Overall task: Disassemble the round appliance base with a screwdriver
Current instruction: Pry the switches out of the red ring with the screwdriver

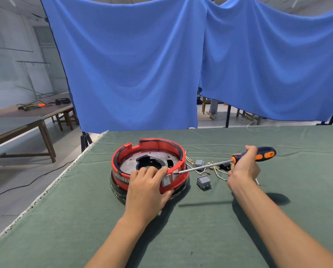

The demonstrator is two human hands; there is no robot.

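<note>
The right hand (243, 167) wraps its fingers closed around the orange-and-dark handle of the screwdriver (206, 166). The shaft runs leftward from that grip, its tip against the outer wall of the round appliance base (148, 163), just beside the rocker switch (166, 180). The left hand (149, 187) curls over the near rim, fingers inside and thumb outside, holding the base down on the green cloth (200, 238). This looks like prying or unscrewing at the side wall; the next move likely needs steady pressure on the tip without slipping. Loose switches and wires (204, 181) lie under the shaft.
</note>
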